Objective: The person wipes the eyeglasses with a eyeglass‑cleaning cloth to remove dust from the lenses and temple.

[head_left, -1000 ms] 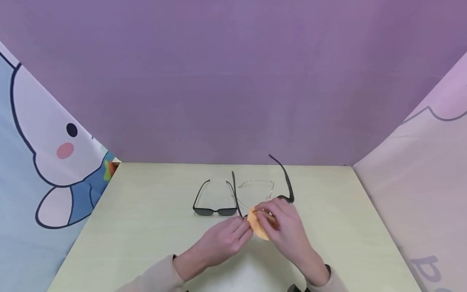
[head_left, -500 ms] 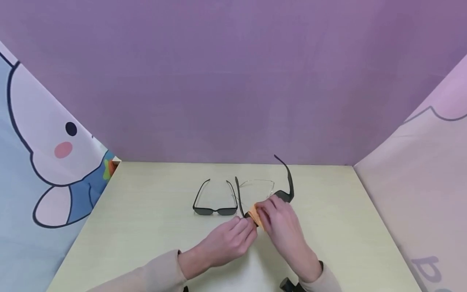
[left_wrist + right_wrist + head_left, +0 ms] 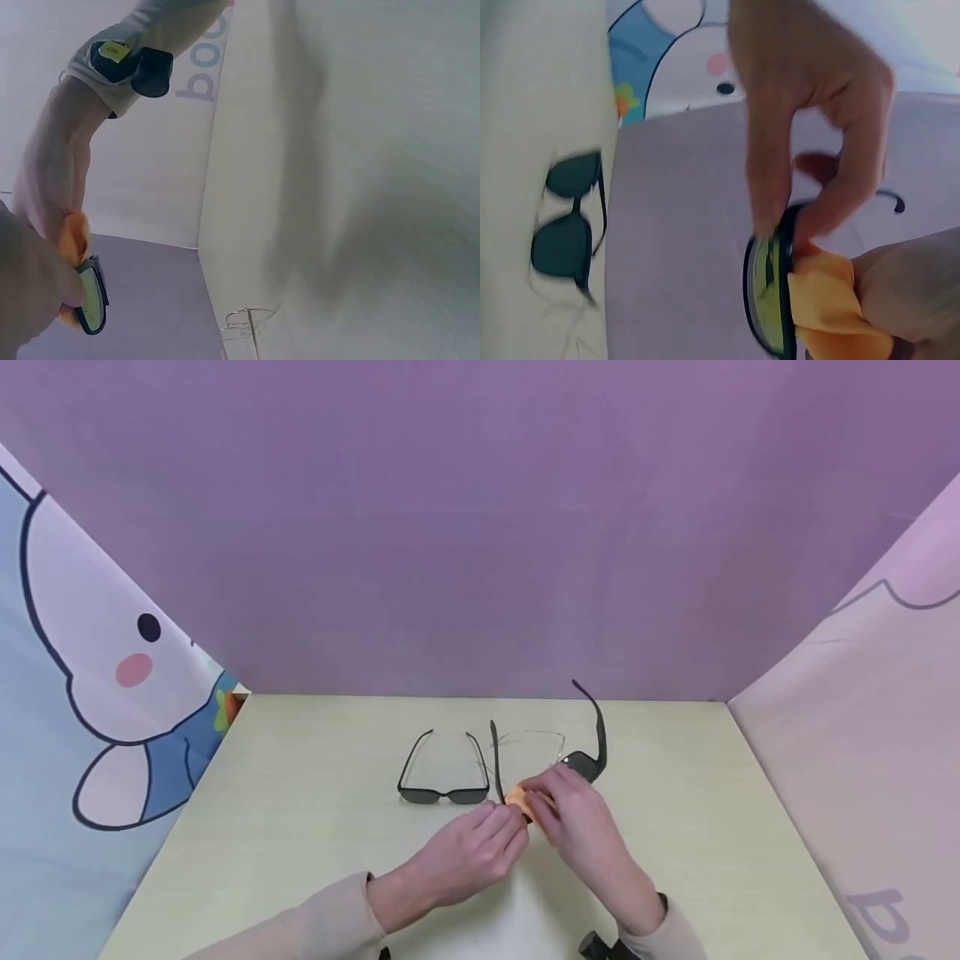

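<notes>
My left hand (image 3: 476, 852) pinches the rim of black sunglasses (image 3: 582, 765) at their left lens. The sunglasses are held above the table, temples unfolded and pointing away from me. Bunched in the fingers of my right hand (image 3: 588, 835), an orange cloth (image 3: 517, 795) presses against that same lens. From the right wrist view, the cloth (image 3: 829, 300) lies on one face of the lens (image 3: 769, 300), while a finger and thumb of the left hand (image 3: 817, 97) grip the rim. Much of the front frame is hidden behind the hands.
Another pair of black sunglasses (image 3: 443, 795) rests on the pale table (image 3: 300, 827), temples open, left of the hands. Thin wire-framed glasses (image 3: 561, 743) lie behind the held pair, partly covered. A purple wall (image 3: 480, 543) rises at the table's back edge.
The held sunglasses have shifted slightly right, with more of their right lens showing. The orange cloth, spread wider a second ago, is now more bunched. Both hands keep their hold.
</notes>
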Action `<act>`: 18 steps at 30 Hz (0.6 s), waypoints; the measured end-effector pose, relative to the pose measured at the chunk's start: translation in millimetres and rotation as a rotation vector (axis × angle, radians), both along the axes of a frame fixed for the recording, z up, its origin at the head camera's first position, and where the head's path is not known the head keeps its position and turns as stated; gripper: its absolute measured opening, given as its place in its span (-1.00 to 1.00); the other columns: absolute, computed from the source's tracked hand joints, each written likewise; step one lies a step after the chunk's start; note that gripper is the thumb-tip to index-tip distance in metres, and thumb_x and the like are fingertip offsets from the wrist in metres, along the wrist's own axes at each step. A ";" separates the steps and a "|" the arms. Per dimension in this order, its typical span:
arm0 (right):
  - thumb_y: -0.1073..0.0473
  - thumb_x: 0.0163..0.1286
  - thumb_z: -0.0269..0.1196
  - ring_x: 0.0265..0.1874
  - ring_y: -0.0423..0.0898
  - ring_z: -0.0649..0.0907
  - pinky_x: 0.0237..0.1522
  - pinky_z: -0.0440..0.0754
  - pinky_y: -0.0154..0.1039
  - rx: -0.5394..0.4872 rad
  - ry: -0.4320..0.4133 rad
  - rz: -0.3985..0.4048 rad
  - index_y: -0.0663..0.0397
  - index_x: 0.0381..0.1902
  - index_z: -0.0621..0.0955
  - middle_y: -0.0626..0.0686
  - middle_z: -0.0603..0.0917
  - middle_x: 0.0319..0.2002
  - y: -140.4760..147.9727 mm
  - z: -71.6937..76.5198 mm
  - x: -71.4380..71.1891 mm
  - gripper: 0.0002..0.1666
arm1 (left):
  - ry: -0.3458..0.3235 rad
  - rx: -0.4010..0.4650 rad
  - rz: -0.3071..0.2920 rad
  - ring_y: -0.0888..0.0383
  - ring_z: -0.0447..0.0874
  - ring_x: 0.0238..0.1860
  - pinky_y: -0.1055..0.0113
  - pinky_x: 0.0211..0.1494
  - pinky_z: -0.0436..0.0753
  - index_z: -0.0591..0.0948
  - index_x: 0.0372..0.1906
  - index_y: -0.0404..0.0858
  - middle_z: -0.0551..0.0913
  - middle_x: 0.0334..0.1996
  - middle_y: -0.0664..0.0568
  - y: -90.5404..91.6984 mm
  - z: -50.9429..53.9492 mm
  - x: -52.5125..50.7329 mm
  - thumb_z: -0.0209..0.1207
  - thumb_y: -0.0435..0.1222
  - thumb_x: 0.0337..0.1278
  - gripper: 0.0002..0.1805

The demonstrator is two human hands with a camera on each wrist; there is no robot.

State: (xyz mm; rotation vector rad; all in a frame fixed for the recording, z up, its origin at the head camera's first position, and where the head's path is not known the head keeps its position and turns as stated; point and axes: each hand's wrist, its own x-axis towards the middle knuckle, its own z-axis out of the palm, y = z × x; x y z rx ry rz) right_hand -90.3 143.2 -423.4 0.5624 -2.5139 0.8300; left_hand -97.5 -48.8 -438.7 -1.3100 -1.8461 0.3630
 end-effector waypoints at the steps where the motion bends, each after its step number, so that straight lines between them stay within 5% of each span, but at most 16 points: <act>1: 0.47 0.17 0.46 -0.41 -0.22 0.56 -0.41 0.59 -0.37 -0.009 -0.025 0.006 0.14 -0.24 0.73 -0.05 0.66 -0.36 -2.0 1.1 3.3 -0.77 | -0.005 -0.001 -0.002 0.20 0.62 -0.15 0.45 -0.07 0.61 0.69 -0.15 -0.17 0.76 -0.16 0.09 -0.6 0.4 1.6 -0.18 -0.44 0.40 -0.61; 4: 0.47 0.17 0.46 -0.39 -0.20 0.60 -0.39 0.62 -0.35 -0.015 -0.060 0.015 0.13 -0.24 0.74 -0.05 0.69 -0.34 -5.7 3.5 10.2 -0.77 | -0.004 -0.016 -0.011 0.20 0.60 -0.15 0.45 -0.06 0.61 0.67 -0.13 -0.16 0.75 -0.16 0.09 -1.6 1.5 4.8 -0.15 -0.40 0.38 -0.66; 11: 0.42 0.14 0.48 -0.47 -0.23 0.48 -0.36 0.49 -0.28 0.047 0.037 -0.030 0.13 -0.28 0.71 -0.07 0.60 -0.45 4.7 1.4 3.1 -0.79 | -0.018 -0.003 -0.027 0.19 0.60 -0.17 0.46 -0.07 0.61 0.68 -0.18 -0.16 0.75 -0.19 0.11 -0.7 2.3 4.0 -0.12 -0.43 0.36 -0.67; 18: 0.44 0.09 0.53 -0.37 -0.17 0.65 -0.28 0.65 -0.22 -0.014 -0.064 0.007 0.08 -0.27 0.72 -0.03 0.74 -0.33 3.0 2.8 6.1 -0.72 | -0.012 -0.019 -0.028 0.21 0.61 -0.14 0.45 -0.02 0.63 0.67 -0.11 -0.15 0.76 -0.13 0.10 2.5 1.8 3.8 -0.08 -0.38 0.35 -0.71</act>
